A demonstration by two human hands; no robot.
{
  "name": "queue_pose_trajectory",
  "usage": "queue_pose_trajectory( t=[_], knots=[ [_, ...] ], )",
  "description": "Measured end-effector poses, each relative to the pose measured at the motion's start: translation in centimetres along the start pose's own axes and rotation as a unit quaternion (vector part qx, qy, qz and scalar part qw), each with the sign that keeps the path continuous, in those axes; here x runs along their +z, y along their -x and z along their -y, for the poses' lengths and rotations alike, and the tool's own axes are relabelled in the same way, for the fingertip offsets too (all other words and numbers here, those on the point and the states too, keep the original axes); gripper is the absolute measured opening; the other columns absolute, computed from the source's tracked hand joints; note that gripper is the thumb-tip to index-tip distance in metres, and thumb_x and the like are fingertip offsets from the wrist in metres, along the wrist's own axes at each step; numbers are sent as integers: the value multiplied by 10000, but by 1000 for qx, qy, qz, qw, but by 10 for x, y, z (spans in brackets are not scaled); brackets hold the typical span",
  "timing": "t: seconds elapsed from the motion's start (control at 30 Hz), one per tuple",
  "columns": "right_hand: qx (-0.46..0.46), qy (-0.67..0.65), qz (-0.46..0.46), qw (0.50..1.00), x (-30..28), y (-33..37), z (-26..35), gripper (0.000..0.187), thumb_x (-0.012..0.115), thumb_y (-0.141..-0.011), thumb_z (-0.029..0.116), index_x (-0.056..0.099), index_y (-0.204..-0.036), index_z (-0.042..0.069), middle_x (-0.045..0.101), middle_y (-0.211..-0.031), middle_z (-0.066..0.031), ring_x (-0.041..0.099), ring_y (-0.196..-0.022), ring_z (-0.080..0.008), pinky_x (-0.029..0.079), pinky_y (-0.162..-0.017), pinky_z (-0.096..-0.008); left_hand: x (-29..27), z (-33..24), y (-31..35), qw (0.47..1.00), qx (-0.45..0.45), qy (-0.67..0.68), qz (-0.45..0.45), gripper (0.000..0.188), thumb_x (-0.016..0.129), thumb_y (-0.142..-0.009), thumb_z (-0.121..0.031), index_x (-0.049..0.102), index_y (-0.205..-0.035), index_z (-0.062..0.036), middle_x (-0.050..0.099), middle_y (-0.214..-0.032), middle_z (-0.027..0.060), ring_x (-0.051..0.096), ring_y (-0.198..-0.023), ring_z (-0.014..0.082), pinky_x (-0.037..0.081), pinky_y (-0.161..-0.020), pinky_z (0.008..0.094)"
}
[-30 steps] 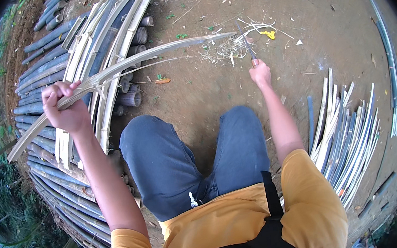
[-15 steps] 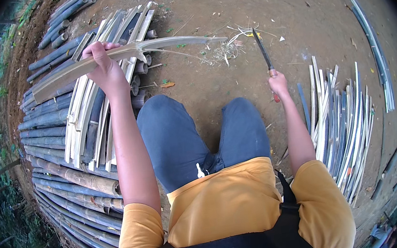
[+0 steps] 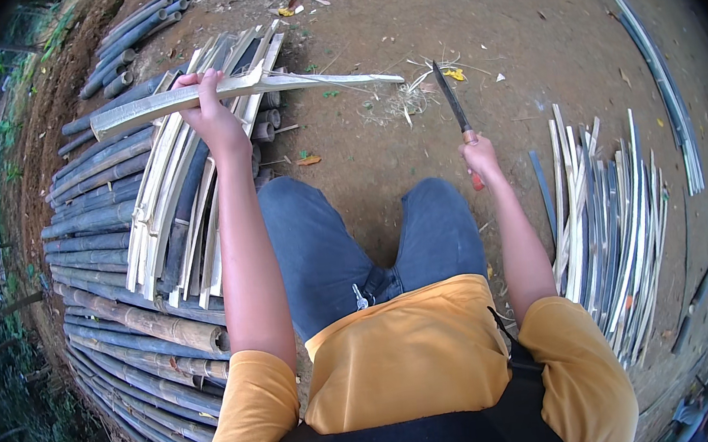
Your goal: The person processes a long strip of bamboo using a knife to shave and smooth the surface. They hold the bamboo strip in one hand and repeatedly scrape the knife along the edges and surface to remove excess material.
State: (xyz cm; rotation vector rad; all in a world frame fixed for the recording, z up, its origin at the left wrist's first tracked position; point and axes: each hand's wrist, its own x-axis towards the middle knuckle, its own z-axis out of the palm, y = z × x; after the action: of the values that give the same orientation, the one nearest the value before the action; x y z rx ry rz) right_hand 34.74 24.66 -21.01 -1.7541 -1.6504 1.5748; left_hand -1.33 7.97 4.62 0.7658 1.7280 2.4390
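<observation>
My left hand [image 3: 213, 115] is closed around a pale bamboo strip [image 3: 137, 114], held up crosswise over the stacked bamboo. To the right of my grip the strip has a raised, splintered node, then narrows to a thin end that reaches over some curly shavings [image 3: 402, 105]. In my right hand [image 3: 479, 157] is a machete [image 3: 451, 98], gripped by its reddish handle. Its dark blade points away from me, with the tip beside the shavings. Blade and strip are apart.
Split bamboo slats [image 3: 182, 206] lie across a large stack of bamboo poles [image 3: 133, 312] on my left. A bundle of thin strips [image 3: 605, 236] lies on the ground at right. Long bent strips [image 3: 660, 72] run along the far right. Yellow leaves [image 3: 454, 75] dot the dirt.
My left hand and the strip have shifted right, and the strip has turned to lie more level. My right hand has moved slightly left and nearer, bringing the machete with it.
</observation>
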Motion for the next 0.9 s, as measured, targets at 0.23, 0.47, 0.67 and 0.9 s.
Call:
queue_pose_trajectory(
  t=[0.23,0.47,0.67,0.9],
  knots=[
    [-30,91,-23,995,43,-30,1,67,612,-779,91,565,-818,63,614,-669,-102,615,-542,-239,479,-523,-398,-3,13,-6,999,19,-22,39,157,438,-1056,-196,315,-1087,-105,571,-983,95,614,-976,207,387,-1032,405],
    [-119,127,-27,984,116,-33,27,180,658,-794,133,604,-945,52,682,-814,-210,668,-835,-424,502,-737,-504,10,32,-25,975,119,-183,-46,297,513,-1046,-267,297,-1111,-75,585,-843,95,623,-773,153,517,-819,349],
    [-92,152,-6,984,140,-64,26,171,637,-843,160,587,-970,55,692,-857,-229,672,-879,-436,519,-766,-529,-8,46,-46,932,234,-239,-142,499,684,-953,-206,383,-1257,50,613,-1068,158,630,-795,187,564,-725,322],
    [-113,181,52,976,142,-80,55,176,639,-846,169,582,-982,73,699,-854,-220,672,-867,-446,521,-754,-548,-38,66,-54,919,200,-237,-244,574,639,-903,-29,324,-1373,69,626,-1036,157,642,-771,198,578,-709,333]
  ],
)
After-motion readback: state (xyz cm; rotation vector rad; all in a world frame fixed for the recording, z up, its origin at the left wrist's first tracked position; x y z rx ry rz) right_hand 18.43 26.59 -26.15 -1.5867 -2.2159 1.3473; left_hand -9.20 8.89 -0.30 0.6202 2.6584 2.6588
